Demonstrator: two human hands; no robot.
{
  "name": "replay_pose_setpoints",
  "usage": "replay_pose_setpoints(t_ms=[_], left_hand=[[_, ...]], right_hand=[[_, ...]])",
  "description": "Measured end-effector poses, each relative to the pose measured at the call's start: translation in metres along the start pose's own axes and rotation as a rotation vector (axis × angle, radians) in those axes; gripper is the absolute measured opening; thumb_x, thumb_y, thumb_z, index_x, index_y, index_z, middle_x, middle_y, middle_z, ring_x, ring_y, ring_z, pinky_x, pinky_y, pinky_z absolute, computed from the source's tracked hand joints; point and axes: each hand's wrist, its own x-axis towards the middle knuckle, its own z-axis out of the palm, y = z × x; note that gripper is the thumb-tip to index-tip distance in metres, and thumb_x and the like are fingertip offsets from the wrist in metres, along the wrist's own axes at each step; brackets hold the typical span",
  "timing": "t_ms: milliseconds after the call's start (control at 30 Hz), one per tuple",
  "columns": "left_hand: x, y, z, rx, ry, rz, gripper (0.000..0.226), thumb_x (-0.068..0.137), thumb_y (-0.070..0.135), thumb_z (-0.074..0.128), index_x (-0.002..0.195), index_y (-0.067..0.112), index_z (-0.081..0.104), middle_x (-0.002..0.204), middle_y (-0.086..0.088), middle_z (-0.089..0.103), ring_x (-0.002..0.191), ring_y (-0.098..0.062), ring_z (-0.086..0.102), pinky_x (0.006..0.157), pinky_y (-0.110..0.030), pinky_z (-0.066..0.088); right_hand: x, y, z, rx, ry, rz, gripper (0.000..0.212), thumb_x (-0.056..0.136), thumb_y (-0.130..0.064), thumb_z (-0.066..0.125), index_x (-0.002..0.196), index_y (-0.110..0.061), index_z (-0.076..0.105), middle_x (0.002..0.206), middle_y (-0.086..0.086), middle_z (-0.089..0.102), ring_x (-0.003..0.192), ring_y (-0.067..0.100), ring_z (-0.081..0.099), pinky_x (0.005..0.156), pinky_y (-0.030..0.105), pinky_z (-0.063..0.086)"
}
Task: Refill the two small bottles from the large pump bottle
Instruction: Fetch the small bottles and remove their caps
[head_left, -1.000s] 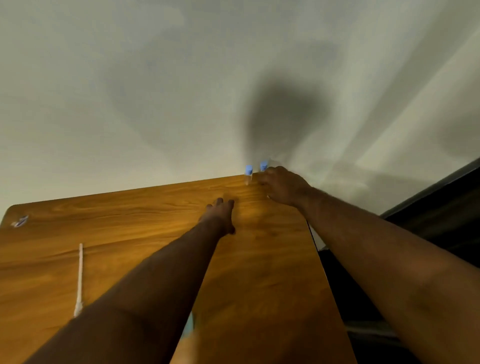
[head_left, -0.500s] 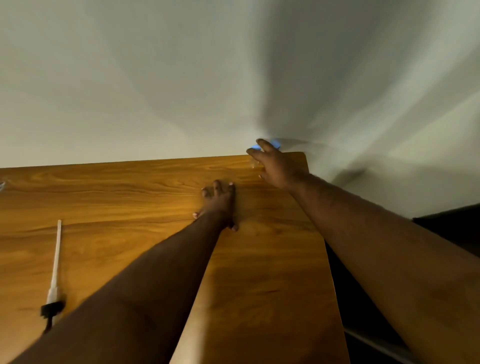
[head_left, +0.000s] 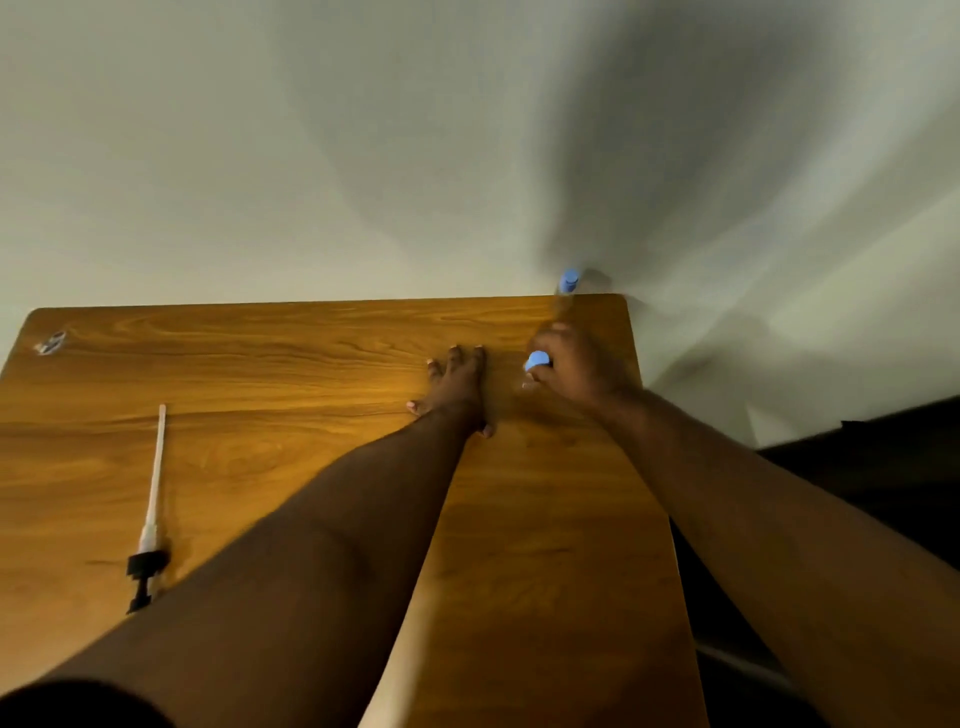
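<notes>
My right hand (head_left: 574, 366) is closed around a small bottle with a blue cap (head_left: 536, 360), held just above the wooden table (head_left: 291, 364) near its far right corner. A second small blue-capped bottle (head_left: 568, 283) stands at the table's far right edge against the wall. My left hand (head_left: 457, 382) lies flat on the table with its fingers spread, just left of the right hand. A pump head with a long white tube (head_left: 150, 512) lies on the table at the left. The large bottle is not in view.
A small silvery object (head_left: 50, 343) lies at the table's far left corner. A pale wall rises right behind the table. Dark floor drops away past the table's right edge.
My right hand has closed on one small bottle and drawn it back from the far corner toward me. The left hand stayed flat on the table. The camera tilted down.
</notes>
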Motion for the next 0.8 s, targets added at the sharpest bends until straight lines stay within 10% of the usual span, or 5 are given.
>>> replay_pose_setpoints(t_ms=[233,400,567,800], left_hand=[[-0.106,0.006,0.059,-0.353,0.173,0.167,0.105,0.065,0.023,0.088,0.150,0.031,0.027,0.153,0.000,0.041,0.141,-0.024,0.036,0.113,-0.057,0.028],[-0.190,-0.022,0.092,-0.704,0.400,0.320,0.059,0.072,0.024,0.085,0.126,0.023,0.060,0.121,0.013,0.061,0.108,0.009,0.050,0.083,-0.006,0.040],[-0.222,-0.042,0.084,-0.683,0.413,0.423,0.034,0.079,0.029,0.079,0.110,0.034,0.068,0.089,0.049,0.059,0.093,0.022,0.055,0.074,-0.001,0.043],[-0.240,-0.055,0.078,-0.822,0.368,0.494,0.034,0.075,0.026,0.081,0.108,0.029,0.073,0.102,0.020,0.074,0.099,0.005,0.066,0.081,-0.011,0.050]], right_hand=[[-0.089,-0.028,-0.005,-0.022,0.036,-0.026,0.025,0.086,-0.028,0.069,0.102,-0.010,0.067,0.099,0.007,0.067,0.088,0.019,0.061,0.071,0.026,0.049],[-0.148,-0.061,-0.006,0.021,-0.018,-0.115,0.023,0.079,-0.028,0.075,0.095,-0.011,0.071,0.090,0.005,0.068,0.076,0.011,0.053,0.063,0.022,0.039],[-0.182,-0.086,-0.010,0.037,-0.055,-0.163,0.017,0.078,-0.025,0.074,0.090,-0.013,0.072,0.086,0.002,0.066,0.075,0.012,0.056,0.060,0.024,0.043],[-0.196,-0.101,-0.025,0.001,-0.113,-0.456,0.016,0.083,-0.020,0.071,0.092,-0.008,0.070,0.086,0.007,0.065,0.076,0.016,0.057,0.064,0.029,0.048]])
